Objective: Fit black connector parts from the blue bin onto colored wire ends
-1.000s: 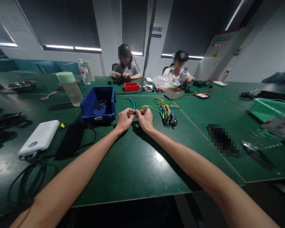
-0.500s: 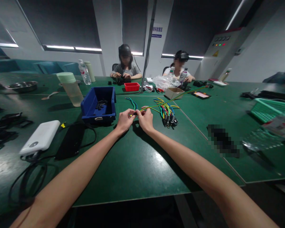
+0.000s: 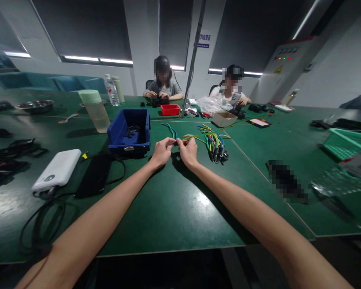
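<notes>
green tabletop (image 3: 168, 216): smooth and shiny, its near edge crossing low in view, two bare forearms reaching in over it.
white power bank (image 3: 58, 168): toward the left side, a dark cable looping beside it.
black slab (image 3: 94, 176): flat, phone-like, just right of the power bank.
blurred dark object (image 3: 285, 180): on the right side, beside a pale seam.
left hand (image 3: 162, 152): around the middle of the tabletop, thumb and fingertips pinching a small dark piece (image 3: 175, 143).
right hand (image 3: 189, 151): close beside it, thumb and fingers pressed together on the same piece, which sits between both sets of fingertips, too small to make out.
green-and-yellow wire (image 3: 243, 120): long, running from the right hand's fingers toward the far right corner.
blue and green wires (image 3: 170, 129): short lengths just beyond the fingertips.
wire bundle (image 3: 217, 146): many colours with dark connector ends, just right of the right hand.
blue bin (image 3: 138, 149): left of the left hand, small dark parts inside.
green basket (image 3: 347, 141): toward the right edge.
cardboard box (image 3: 224, 121) and red tray (image 3: 170, 113): nearer the far edge.
two people (image 3: 168, 87): seated at the far edge, their hands on dark items.
</notes>
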### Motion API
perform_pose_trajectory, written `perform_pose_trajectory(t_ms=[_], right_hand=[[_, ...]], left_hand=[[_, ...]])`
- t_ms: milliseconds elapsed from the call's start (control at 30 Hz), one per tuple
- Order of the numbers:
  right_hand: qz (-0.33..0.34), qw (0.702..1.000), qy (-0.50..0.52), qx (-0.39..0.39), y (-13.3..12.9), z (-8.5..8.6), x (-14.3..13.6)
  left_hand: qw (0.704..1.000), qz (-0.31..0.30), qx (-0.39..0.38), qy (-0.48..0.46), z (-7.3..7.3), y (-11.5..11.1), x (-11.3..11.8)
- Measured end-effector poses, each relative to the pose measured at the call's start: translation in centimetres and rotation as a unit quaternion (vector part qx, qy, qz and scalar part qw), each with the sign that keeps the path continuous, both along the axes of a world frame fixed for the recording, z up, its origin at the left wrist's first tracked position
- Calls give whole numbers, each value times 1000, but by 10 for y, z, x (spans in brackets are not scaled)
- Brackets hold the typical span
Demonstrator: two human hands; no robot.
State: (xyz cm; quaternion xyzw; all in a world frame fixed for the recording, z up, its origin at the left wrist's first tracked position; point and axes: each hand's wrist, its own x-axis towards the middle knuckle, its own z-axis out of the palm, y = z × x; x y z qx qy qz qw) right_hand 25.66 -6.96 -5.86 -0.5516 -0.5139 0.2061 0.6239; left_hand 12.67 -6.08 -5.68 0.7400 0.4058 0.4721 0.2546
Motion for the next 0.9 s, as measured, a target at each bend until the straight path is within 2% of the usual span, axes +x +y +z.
perform_pose_trajectory(t_ms=[233, 500, 767, 900], right_hand=[[13, 1000, 14, 1, 2, -1, 1], [15, 1000, 17, 5, 0, 1, -1], [73, 997, 12, 25, -1, -1, -3], [105, 994, 14, 25, -1, -1, -4]], left_hand=[[999, -4, -44, -8, 2, -4, 0], [998, 10, -59, -2, 2, -4, 1], [994, 2, -75, -80, 2, -2, 0], [982, 2, -127, -143, 3, -2, 3]])
